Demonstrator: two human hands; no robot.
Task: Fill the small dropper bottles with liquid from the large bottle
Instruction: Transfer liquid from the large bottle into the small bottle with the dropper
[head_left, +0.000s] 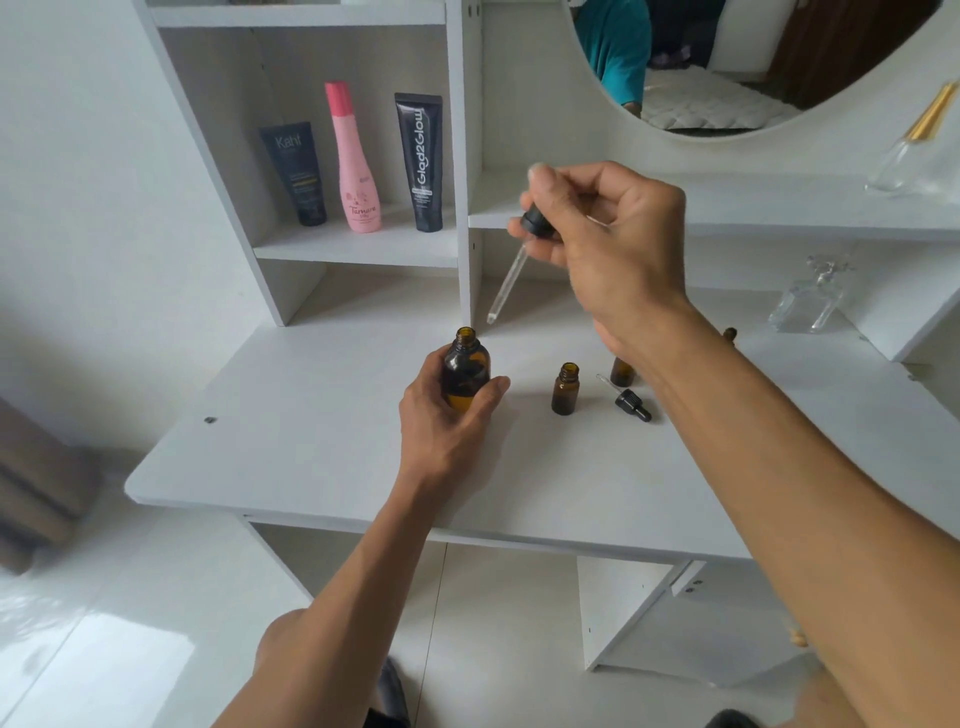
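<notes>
Above the desk (322, 467), the right hand (608, 228) pinches a dropper (519, 249) by its black collar and bulb, thumb on top, the glass pipette slanting down and left with its tip hanging just above and right of the big bottle's mouth. That pipette looks thin and brittle; the collar is the sound place to hold it, and the bulb will give under a light squeeze.

Lower left, the left hand (447, 410) wraps the big bottle (466, 369), thumb on the right side and fingers curled round the back, steadying it upright on the desk. Amber glass, open-necked, with liquid low inside by the look of it: rigid, smooth, probably slippery if wet, best gripped round the body.

Right of it stands a small bottle (565, 389), uncapped, light and likely easy to tip. A second small bottle (622, 370) sits just behind, partly hidden by the right forearm. Between them lies a spare dropper (631, 402) on its side.
</notes>
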